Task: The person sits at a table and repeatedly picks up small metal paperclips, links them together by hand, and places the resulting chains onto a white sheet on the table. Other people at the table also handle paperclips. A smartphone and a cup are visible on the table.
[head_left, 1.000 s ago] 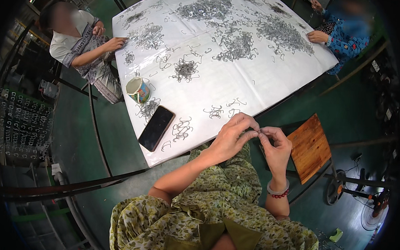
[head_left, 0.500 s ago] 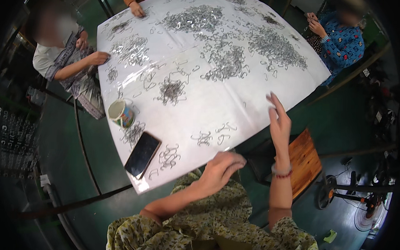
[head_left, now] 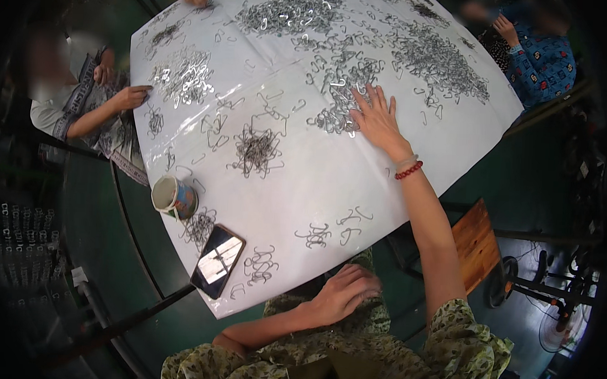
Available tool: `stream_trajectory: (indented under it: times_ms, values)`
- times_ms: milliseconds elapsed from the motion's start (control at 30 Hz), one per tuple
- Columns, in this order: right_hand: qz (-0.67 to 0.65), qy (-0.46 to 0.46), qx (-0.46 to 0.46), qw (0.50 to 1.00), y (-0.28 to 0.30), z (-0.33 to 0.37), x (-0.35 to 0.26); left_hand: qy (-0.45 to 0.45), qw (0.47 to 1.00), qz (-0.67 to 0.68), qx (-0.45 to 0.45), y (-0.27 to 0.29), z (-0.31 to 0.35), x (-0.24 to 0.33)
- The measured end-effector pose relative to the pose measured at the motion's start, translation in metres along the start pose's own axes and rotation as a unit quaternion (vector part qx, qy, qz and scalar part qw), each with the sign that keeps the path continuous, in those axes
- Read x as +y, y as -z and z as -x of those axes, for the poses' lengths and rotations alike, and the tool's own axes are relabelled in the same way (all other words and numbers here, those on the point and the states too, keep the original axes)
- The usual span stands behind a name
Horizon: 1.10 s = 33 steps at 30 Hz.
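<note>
My right hand (head_left: pixel 381 125) reaches out over the table with its fingers spread, a red bead bracelet (head_left: pixel 408 170) at its wrist. The fingertips lie on the right edge of a heap of small bent metal wire hooks (head_left: pixel 341 106). Over my lap, just off the table's near edge, is my left hand (head_left: pixel 346 293). Its fingers are curled together, and whatever they may hold is hidden. Between my hands lie a small group of hooks (head_left: pixel 314 235) and a few loose ones. Another small cluster of hooks (head_left: pixel 261 265) is beside the phone.
A black phone (head_left: pixel 218 260) and a printed cup (head_left: pixel 174 196) stand near the left edge of the white-covered table (head_left: pixel 283 195). More hook heaps (head_left: pixel 291 9) lie farther back. Co-workers sit left, right and at the far side. A wooden stool (head_left: pixel 476 246) is at the right.
My right hand has moved forward and left from above the near right edge onto the hook heap, its fingers spreading. The left hand has lowered slightly toward my lap. The whole view has shifted.
</note>
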State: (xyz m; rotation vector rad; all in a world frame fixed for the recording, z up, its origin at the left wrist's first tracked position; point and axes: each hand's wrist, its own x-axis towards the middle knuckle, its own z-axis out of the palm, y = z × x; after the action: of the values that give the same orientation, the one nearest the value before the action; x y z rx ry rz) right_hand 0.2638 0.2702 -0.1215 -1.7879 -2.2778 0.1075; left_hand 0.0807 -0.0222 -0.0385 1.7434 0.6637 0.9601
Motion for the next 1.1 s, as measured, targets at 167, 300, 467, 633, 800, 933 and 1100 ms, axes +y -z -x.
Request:
stream_trajectory:
  times_ms: [167, 300, 467, 633, 800, 933, 1100]
  values:
    - [-0.005, 0.107, -0.056, 0.993, 0.025, 0.060, -0.035, -0.032, 0.999, 0.001, 0.012, -0.003, 0.004, 0.011]
    - [-0.044, 0.172, -0.083, 0.981, 0.039, 0.090, -0.049, -0.051, 0.998, -0.012, 0.019, -0.008, 0.015, 0.022]
    - [-0.202, 0.159, -0.025, 0.966, 0.076, 0.095, -0.040, -0.073, 0.996, -0.027, 0.043, -0.012, 0.023, 0.035]
    - [-0.202, 0.045, 0.026, 0.978, 0.098, 0.107, -0.045, -0.091, 0.994, -0.035, 0.052, -0.017, 0.028, 0.045]
    - [-0.139, 0.078, 0.018, 0.987, 0.069, 0.135, -0.089, -0.106, 0.992, -0.046, 0.057, -0.018, 0.032, 0.051]
    - [-0.100, 0.158, 0.037, 0.982, 0.043, 0.132, -0.090, -0.105, 0.991, -0.054, 0.056, -0.018, 0.037, 0.054]
    - [-0.225, 0.098, 0.116, 0.962, 0.049, 0.123, -0.088, -0.099, 0.990, -0.068, 0.068, -0.016, 0.042, 0.057]
